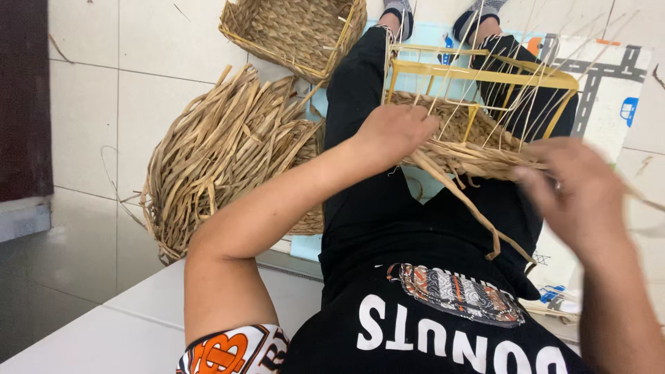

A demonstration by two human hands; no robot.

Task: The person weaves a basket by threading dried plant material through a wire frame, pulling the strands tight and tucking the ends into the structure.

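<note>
In the head view the person sits with legs stretched out over a light blue play mat [609,90] on a white tiled floor [138,97], and a yellow rectangular metal wire frame [485,75] rests across the lap. A flat woven base of tan dried plant strips [457,128] already fills the bottom of that frame, and thin pale upright strands [533,97] rise from it along the yellow bars. The sides are barely begun: only a low band of twisted strips [478,159] runs along the near edge, with loose ends [478,215] hanging down toward the black trousers, so by my reading the base is done and most of the walls are left to weave.

The left hand [395,131] lies curled, knuckles up, pressing down on the near left part of the woven base, its fingers closed over the strips there. The right hand [582,194] is blurred at the near right end of the twisted band; it seems partly closed around a strand, but I cannot tell its grip for sure.

To the left on the floor lies a big loose heap of dried tan strips [222,152], and beyond it stands a finished rectangular woven basket [294,31]
</note>
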